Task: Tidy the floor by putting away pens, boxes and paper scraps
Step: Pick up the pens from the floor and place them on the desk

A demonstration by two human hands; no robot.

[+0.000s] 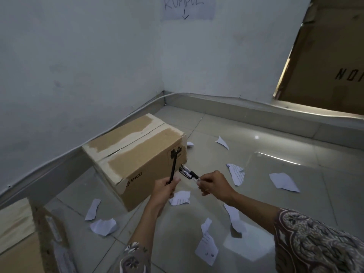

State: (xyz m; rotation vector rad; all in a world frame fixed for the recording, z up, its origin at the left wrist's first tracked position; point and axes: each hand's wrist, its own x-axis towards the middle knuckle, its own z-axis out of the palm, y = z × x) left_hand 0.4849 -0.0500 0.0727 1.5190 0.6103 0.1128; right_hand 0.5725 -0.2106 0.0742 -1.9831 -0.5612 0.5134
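Note:
A closed brown cardboard box (136, 152) marked PICO sits on the tiled floor near the wall corner. My left hand (165, 189) grips a thin black pen (173, 167) that points upward in front of the box. My right hand (213, 186) pinches the end of a bundle of pens (188, 173) with clear barrels and black caps, pointing toward the box. Several torn white paper scraps lie on the floor around my arms, such as one paper scrap (283, 182) at the right and another paper scrap (103, 226) at the left.
A second cardboard box (21, 237) stands at the lower left by the wall. A large flat cardboard sheet (327, 62) leans against the right wall. A paper sign (188, 7) with an arrow hangs on the wall above the corner.

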